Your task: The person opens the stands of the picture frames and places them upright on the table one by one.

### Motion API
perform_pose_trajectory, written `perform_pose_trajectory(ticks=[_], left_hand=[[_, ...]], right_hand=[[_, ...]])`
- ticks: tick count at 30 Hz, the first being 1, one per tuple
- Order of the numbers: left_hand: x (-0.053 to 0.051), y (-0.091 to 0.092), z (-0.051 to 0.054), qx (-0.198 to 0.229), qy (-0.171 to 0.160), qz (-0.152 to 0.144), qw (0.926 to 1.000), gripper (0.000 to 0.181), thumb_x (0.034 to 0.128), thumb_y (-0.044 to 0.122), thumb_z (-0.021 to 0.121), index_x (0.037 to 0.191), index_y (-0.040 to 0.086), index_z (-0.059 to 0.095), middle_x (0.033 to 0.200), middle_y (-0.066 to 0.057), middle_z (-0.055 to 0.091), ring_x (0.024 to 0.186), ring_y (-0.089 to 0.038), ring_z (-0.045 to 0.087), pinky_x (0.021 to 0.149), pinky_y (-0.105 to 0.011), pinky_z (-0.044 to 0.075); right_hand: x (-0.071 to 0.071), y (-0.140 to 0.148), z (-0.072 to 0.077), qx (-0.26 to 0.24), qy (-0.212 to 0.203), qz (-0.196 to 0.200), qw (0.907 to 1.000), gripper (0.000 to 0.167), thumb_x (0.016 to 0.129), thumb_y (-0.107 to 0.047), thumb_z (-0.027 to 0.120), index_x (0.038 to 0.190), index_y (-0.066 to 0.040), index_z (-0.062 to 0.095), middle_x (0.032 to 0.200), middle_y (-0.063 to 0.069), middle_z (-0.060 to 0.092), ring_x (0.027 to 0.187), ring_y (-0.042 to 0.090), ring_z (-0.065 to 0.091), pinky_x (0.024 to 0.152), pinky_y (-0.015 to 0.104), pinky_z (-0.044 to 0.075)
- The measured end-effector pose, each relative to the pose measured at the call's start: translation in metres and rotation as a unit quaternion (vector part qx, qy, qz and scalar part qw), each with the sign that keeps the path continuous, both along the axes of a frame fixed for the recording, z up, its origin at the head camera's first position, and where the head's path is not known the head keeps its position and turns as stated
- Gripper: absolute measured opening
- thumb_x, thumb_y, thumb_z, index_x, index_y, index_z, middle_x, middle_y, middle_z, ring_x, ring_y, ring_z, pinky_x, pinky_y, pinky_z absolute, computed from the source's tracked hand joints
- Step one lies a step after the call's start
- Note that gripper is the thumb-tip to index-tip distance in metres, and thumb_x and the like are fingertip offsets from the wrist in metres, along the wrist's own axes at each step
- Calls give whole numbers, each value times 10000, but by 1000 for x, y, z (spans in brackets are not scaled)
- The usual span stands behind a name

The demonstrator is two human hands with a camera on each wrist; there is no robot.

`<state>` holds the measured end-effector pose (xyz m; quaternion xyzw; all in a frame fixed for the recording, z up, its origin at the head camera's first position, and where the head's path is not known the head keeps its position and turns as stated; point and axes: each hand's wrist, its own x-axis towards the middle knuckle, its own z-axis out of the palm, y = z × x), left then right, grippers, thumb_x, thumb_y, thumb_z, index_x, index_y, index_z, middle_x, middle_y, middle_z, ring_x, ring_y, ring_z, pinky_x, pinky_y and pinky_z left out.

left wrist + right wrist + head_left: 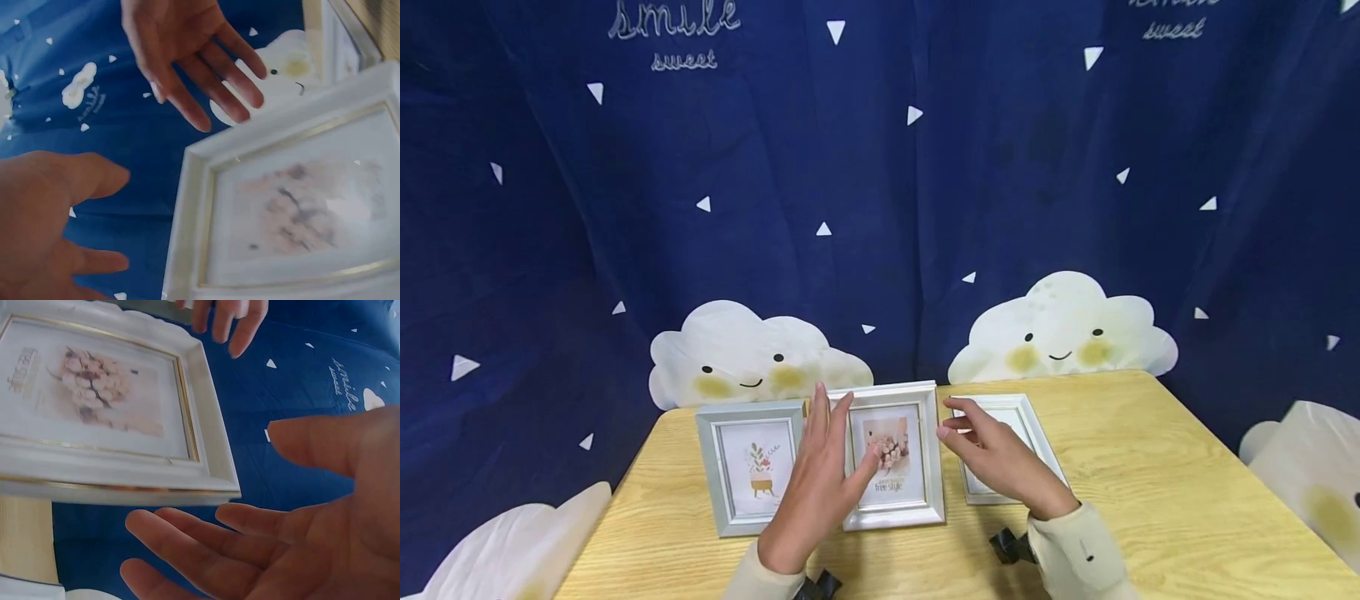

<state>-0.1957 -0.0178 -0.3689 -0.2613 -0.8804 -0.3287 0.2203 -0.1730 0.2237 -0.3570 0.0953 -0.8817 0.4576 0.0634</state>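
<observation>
A white picture frame [936, 487] with gold inner trim and a pink flower print stands upright in the middle of the table. My left hand [820, 479] is before its left side, fingers spread and thumb held apart. In the left wrist view, a gap shows between left fingers [100, 262] and the frame. My right hand [1000, 454] hovers by the frame's right side, fingers loosely bent, holding nothing. The right wrist view shows right fingers [194, 550] just off the frame's edge. A grey-blue frame [707, 467] with a potted-plant print stands at left.
Another white frame [1041, 437] is at the right, partly hidden by the right hand; its print is mostly covered. The wooden table [1165, 500] extends to the right and front. Behind it hangs a dark blue curtain [880, 167] with clouds and white triangles.
</observation>
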Motion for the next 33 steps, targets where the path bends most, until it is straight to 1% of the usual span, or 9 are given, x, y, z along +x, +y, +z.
perform_pose_trajectory(ticks=[2,4,9,14,18,23,27,30,33], left_hand=[[2,4,5,121,141,1,9998,689,884,271,692,1450,54,364,1571,-248,108,1434,-400,145,1100,-575,235],[5,9,11,305,213,-64,9993,675,892,277,682,1455,73,370,1581,-203,126,1443,-348,162,1096,-560,261],[12,29,21,687,282,-418,9964,633,924,319,631,1466,115,376,1588,-119,161,1434,-261,226,1066,-524,335],[17,50,21,818,407,-637,9938,602,927,314,626,1448,112,403,1576,-106,210,1395,-272,316,1021,-514,393],[22,66,21,935,515,-832,9908,568,920,282,631,1419,102,429,1560,-95,251,1382,-268,342,1001,-519,412],[29,90,23,1052,491,-1153,9865,522,945,301,578,1403,97,436,1541,-74,295,1360,-256,381,965,-542,430],[31,115,20,1120,134,-1413,9835,514,971,354,509,1409,99,422,1523,-63,327,1333,-258,417,983,-511,426],[29,133,13,1203,-455,-1519,9800,519,986,400,466,1420,122,407,1518,-61,336,1327,-256,422,1009,-485,411],[26,150,4,1266,-1108,-1471,9747,521,995,449,422,1425,156,396,1518,-66,332,1314,-277,429,1014,-491,398]], right_hand=[[0,4,1,40,62,-31,10000,476,989,-333,539,1386,-84,457,1217,130,625,1071,272,624,888,440,495],[0,9,2,67,122,-74,9999,463,992,-319,535,1381,-80,456,1229,151,617,1083,282,618,890,446,495],[1,23,0,121,162,-311,9993,467,991,-331,535,1374,-76,456,1227,155,617,1092,292,614,895,457,488],[3,33,-3,167,40,-450,9988,491,985,-368,537,1384,-96,451,1237,132,610,1109,295,601,866,436,503],[4,41,-3,192,32,-517,9985,505,984,-379,534,1385,-85,447,1243,143,606,1122,304,593,860,430,503],[3,55,-1,246,45,-575,9980,524,991,-386,518,1394,-64,432,1245,158,604,1142,323,584,904,489,480],[1,67,-3,295,-97,-659,9973,555,994,-408,502,1414,-58,409,1270,170,587,1178,356,551,913,525,462],[-2,75,-6,279,-270,-754,9964,595,987,-450,494,1423,-58,400,1301,193,566,1210,383,519,924,538,446],[-4,82,-10,226,-366,-803,9958,632,979,-483,488,1423,-43,394,1314,216,550,1222,396,506,933,539,439]])
